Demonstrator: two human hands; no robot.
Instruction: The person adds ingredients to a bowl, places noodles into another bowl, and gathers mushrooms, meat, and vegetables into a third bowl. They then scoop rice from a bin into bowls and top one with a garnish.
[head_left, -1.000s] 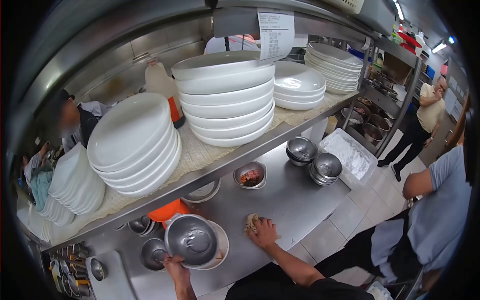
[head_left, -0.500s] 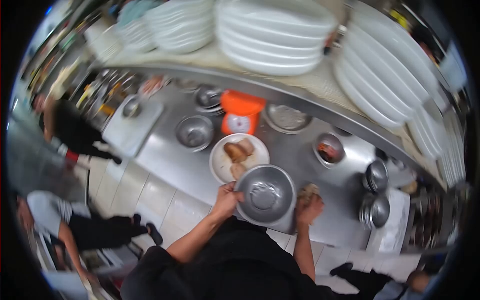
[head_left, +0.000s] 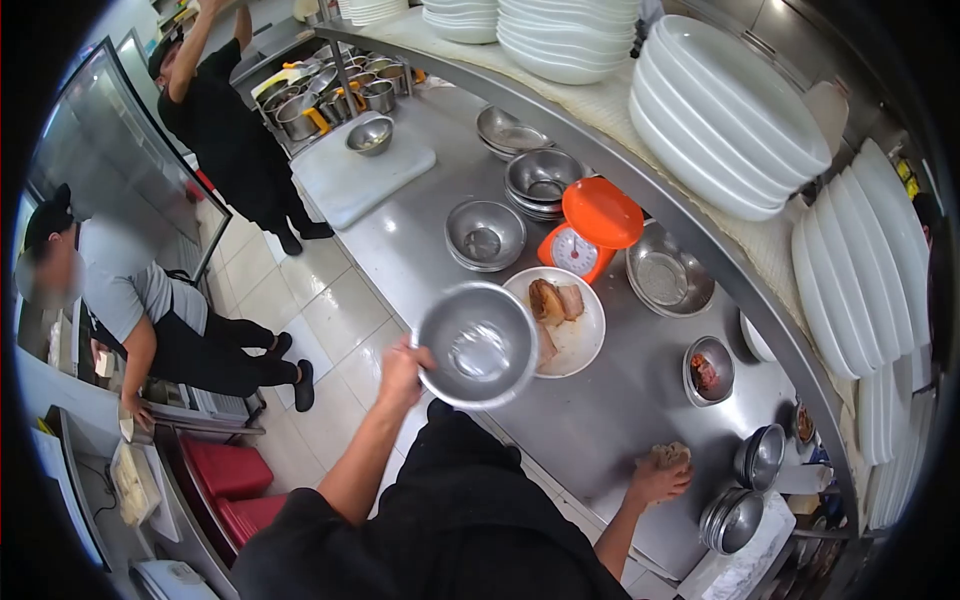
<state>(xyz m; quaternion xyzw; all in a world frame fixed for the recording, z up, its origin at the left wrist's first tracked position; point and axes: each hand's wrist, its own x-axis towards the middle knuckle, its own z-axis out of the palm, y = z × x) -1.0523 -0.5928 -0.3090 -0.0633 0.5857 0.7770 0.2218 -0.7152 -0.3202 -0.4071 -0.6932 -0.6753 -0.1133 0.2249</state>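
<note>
My left hand (head_left: 402, 372) grips the rim of a metal mixing bowl (head_left: 440, 375), held in the air near the counter's front edge. The bowl looks empty apart from shiny reflections at its bottom. Partly behind it, a white plate (head_left: 578, 350) bears several browned chunks of meat (head_left: 548, 303). My right hand (head_left: 658, 482) is closed around a crumpled beige-grey cloth (head_left: 668, 456) over the right part of the counter. Beyond the plate stands an orange kitchen scale (head_left: 574, 252) with a round dial.
Metal bowls (head_left: 485, 235) stand along the steel counter (head_left: 590, 430); a small one holds red food (head_left: 706, 372). Stacked bowls (head_left: 735, 520) are near my right hand. White plates (head_left: 720, 120) fill the shelf above. A cutting board (head_left: 365, 175) lies at the left. Two people (head_left: 235, 130) stand leftward.
My view has turned left. The bowl in my left hand has moved left, away from my right hand. My right hand, with the cloth, is farther right, nearer the stacked bowls.
</note>
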